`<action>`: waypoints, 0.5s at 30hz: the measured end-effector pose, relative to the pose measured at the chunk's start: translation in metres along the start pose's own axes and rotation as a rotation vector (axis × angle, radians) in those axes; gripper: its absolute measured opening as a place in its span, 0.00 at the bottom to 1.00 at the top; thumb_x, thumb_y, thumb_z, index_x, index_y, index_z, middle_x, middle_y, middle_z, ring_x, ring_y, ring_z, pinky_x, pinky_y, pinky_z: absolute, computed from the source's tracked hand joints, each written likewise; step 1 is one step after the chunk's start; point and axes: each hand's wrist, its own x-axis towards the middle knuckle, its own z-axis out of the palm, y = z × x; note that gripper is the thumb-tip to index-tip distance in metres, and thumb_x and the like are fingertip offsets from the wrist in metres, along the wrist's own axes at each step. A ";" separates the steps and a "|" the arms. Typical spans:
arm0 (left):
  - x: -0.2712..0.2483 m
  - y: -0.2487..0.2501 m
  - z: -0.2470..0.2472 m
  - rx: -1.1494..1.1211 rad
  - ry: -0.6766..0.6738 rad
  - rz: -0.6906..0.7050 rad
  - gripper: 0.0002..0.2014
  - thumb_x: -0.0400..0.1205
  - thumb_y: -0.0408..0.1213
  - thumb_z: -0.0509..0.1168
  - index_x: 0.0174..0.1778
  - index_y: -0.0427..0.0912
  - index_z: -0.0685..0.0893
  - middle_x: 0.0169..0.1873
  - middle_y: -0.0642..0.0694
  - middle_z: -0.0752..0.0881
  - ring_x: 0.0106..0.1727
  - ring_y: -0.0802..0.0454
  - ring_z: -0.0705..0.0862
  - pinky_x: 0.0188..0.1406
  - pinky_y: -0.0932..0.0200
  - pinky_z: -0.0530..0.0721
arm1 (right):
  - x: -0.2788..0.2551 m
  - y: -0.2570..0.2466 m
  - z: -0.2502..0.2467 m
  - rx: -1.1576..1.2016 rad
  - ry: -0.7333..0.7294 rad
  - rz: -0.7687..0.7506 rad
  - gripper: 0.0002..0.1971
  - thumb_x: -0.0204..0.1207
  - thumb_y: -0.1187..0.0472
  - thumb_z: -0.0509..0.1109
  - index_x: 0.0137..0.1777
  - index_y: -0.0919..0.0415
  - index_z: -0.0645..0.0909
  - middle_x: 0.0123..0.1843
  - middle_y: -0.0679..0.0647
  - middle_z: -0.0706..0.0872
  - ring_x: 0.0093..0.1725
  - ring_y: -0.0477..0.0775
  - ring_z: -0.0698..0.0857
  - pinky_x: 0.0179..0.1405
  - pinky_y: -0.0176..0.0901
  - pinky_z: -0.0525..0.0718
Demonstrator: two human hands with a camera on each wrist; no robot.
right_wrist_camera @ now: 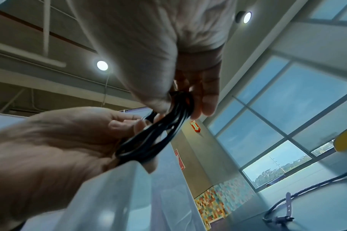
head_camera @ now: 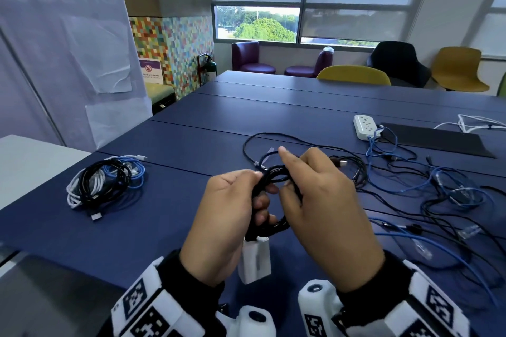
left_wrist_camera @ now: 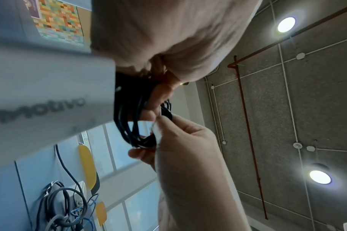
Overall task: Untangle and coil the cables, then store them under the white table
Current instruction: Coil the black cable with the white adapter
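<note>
Both hands hold a small coil of black cable (head_camera: 275, 176) above the blue table (head_camera: 191, 145). My left hand (head_camera: 243, 194) grips the coil's near side, and a white charger block (head_camera: 254, 260) hangs below it. My right hand (head_camera: 301, 186) pinches the coil's far loops, its forefinger sticking up. The cable's loose end trails onto the table behind. In the left wrist view the coil (left_wrist_camera: 135, 125) sits between both hands beside the white block (left_wrist_camera: 49, 101). The right wrist view shows the loops (right_wrist_camera: 158, 132) running from my left palm to my right fingers.
A pile of coiled black, white and blue cables (head_camera: 104, 183) lies at the left. The white table (head_camera: 32, 161) stands just beyond that edge. Tangled black and blue cables (head_camera: 438, 200) spread at the right, by a white power strip (head_camera: 365, 126) and a black mat (head_camera: 438, 139). Chairs (head_camera: 353, 75) line the far side.
</note>
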 end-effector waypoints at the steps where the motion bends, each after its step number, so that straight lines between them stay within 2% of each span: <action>1: 0.000 0.001 0.000 0.029 0.002 -0.005 0.17 0.85 0.34 0.55 0.34 0.31 0.81 0.21 0.46 0.64 0.20 0.51 0.60 0.26 0.57 0.76 | -0.001 -0.002 -0.001 -0.002 -0.001 0.005 0.23 0.72 0.63 0.63 0.67 0.61 0.82 0.45 0.53 0.78 0.32 0.59 0.81 0.25 0.52 0.82; 3: 0.001 0.001 -0.001 0.086 0.001 -0.016 0.17 0.83 0.33 0.54 0.29 0.33 0.79 0.20 0.46 0.62 0.20 0.52 0.58 0.27 0.56 0.72 | -0.002 -0.006 -0.003 -0.009 -0.021 0.027 0.18 0.71 0.66 0.67 0.62 0.62 0.84 0.45 0.53 0.77 0.30 0.58 0.80 0.22 0.49 0.80; 5: 0.001 0.001 -0.001 0.149 -0.009 -0.027 0.19 0.81 0.33 0.54 0.23 0.36 0.77 0.21 0.42 0.62 0.19 0.52 0.57 0.27 0.55 0.69 | -0.001 -0.005 -0.003 -0.035 -0.058 0.066 0.13 0.70 0.68 0.69 0.54 0.62 0.85 0.46 0.53 0.76 0.30 0.61 0.81 0.23 0.50 0.80; 7: 0.001 0.000 -0.001 0.188 -0.017 -0.025 0.21 0.80 0.33 0.54 0.19 0.39 0.76 0.24 0.40 0.62 0.18 0.52 0.58 0.28 0.54 0.67 | 0.000 -0.004 -0.004 -0.060 -0.102 0.093 0.08 0.70 0.67 0.66 0.45 0.61 0.86 0.47 0.52 0.75 0.31 0.62 0.80 0.24 0.52 0.81; 9: 0.001 0.000 -0.001 0.201 -0.014 -0.012 0.22 0.80 0.33 0.55 0.18 0.40 0.76 0.22 0.42 0.62 0.17 0.53 0.57 0.28 0.53 0.66 | -0.001 -0.004 -0.004 -0.064 -0.145 0.099 0.09 0.69 0.66 0.63 0.39 0.59 0.85 0.47 0.50 0.73 0.32 0.60 0.79 0.26 0.52 0.80; 12: 0.003 0.003 0.000 0.179 -0.009 -0.017 0.21 0.82 0.37 0.56 0.23 0.37 0.79 0.19 0.46 0.60 0.18 0.53 0.56 0.27 0.55 0.66 | 0.001 0.001 -0.004 0.030 -0.169 0.105 0.08 0.70 0.69 0.66 0.36 0.58 0.85 0.46 0.47 0.74 0.37 0.54 0.79 0.33 0.50 0.80; 15: 0.004 0.006 -0.001 0.123 -0.032 -0.048 0.15 0.83 0.36 0.56 0.33 0.33 0.78 0.17 0.51 0.64 0.17 0.55 0.57 0.26 0.56 0.65 | 0.006 0.011 -0.007 0.270 -0.186 0.135 0.09 0.69 0.68 0.72 0.37 0.53 0.89 0.39 0.49 0.81 0.37 0.51 0.81 0.36 0.53 0.84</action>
